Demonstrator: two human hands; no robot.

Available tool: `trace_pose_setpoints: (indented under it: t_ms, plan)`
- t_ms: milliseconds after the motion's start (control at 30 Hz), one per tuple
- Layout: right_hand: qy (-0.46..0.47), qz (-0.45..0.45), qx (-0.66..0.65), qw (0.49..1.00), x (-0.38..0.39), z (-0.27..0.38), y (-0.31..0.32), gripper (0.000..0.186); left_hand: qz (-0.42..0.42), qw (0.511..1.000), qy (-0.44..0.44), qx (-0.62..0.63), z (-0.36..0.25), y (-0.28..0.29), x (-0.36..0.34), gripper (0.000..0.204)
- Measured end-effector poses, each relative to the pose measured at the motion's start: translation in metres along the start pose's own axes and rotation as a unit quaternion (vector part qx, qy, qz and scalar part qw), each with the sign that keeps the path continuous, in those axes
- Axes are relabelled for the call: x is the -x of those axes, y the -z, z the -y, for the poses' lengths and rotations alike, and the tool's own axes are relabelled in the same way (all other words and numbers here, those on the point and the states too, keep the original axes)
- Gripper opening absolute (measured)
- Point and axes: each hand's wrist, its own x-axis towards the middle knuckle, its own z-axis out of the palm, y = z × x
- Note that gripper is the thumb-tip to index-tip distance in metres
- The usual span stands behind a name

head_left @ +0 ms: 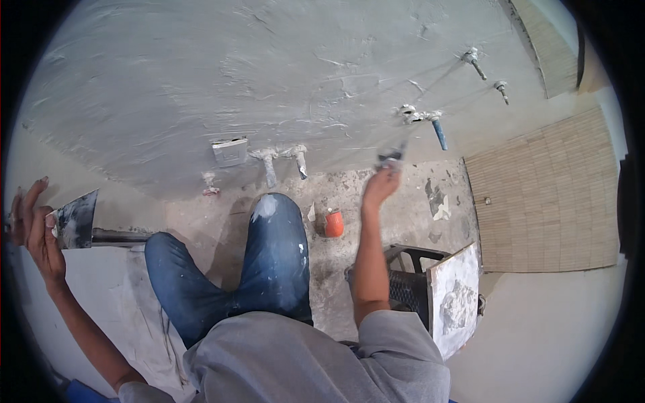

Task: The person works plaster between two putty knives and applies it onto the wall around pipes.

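Skimming looks mostly done: the grey wall (269,74) is coated; right hand (380,186) pinches a small trowel (392,158), left hand (30,232) grips a broad blade (75,220); plaster remains on the board (455,299).

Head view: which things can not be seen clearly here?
- Right hand: the small tool it holds is blurred; its kind is unclear.
- Left hand: its fingers cover the handle of the flat blade.
- Black crate: the plaster-smeared board and the forearm hide its inside.
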Motion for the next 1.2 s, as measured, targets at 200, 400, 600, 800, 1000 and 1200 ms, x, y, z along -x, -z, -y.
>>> trace_pose_setpoints:
  t_ms: [200,400,600,800,1000,1200]
  plan:
    - [0.093,-0.055,0.151,0.983,-0.166,-0.102,0.057,0.032,-0.010,1.000,-0.010,-0.012,-0.003,-0.006,-0.002,0.034]
    - [0.038,-0.059,0.129,0.989,-0.195,-0.109,0.015,0.044,0.022,0.999,0.016,-0.023,0.001,0.007,0.008,0.041]
    - [0.019,-0.007,0.109,0.994,-0.157,-0.130,-0.014,0.052,0.023,0.999,0.036,-0.028,0.004,-0.001,0.011,0.042]
    - [-0.013,-0.002,0.111,0.994,-0.065,-0.107,-0.053,0.053,-0.018,1.000,0.020,0.014,-0.007,-0.005,-0.004,0.036]
    - [-0.126,0.021,-0.097,0.987,0.014,-0.026,-0.093,0.051,0.005,0.999,-0.018,-0.040,-0.012,0.009,-0.009,0.032]
    - [-0.258,0.041,-0.203,0.944,0.050,0.071,-0.133,0.048,-0.020,0.999,-0.009,-0.023,-0.011,0.017,0.001,0.032]
